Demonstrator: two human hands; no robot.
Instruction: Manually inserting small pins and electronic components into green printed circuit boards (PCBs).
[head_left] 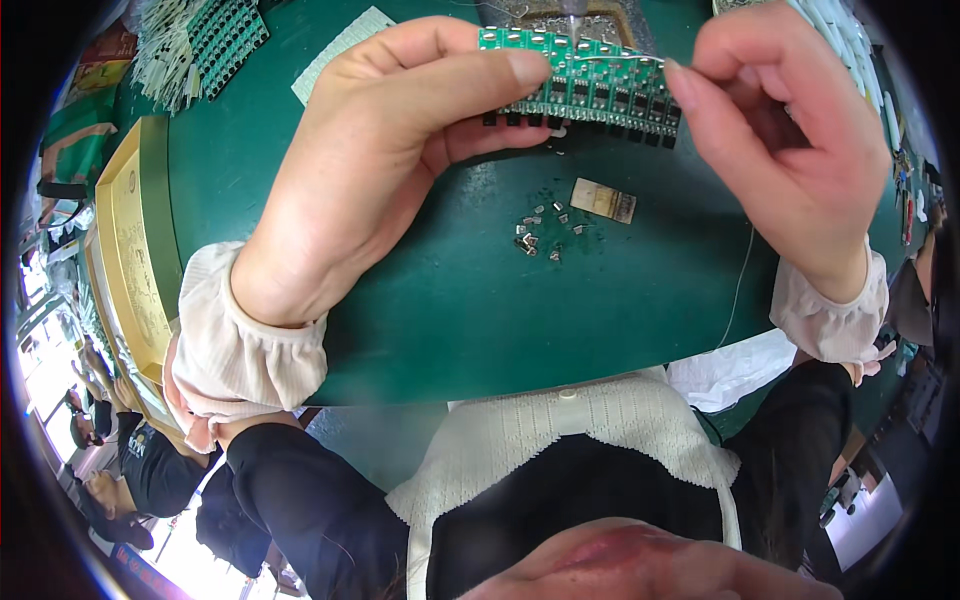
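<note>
My left hand [370, 140] grips a green circuit board panel [590, 85], its thumb pressed on the top face and fingers underneath. Rows of small black parts line the panel, and black blocks stick out along its near edge. My right hand [800, 130] is closed in a pinch on a thin silvery solder wire [618, 57], which crosses over the panel. The wire's far end reaches toward the tip of a soldering iron [574, 8] that comes down from the top edge. Whether tip and board touch is too small to tell.
Several small metal pieces [530, 243] lie near a tan block [603, 200] on the green table [450, 320]. More boards [230, 42] and pale wires [163, 50] sit far left, beside a gold box [140, 230]. Other people [165, 470] appear lower left.
</note>
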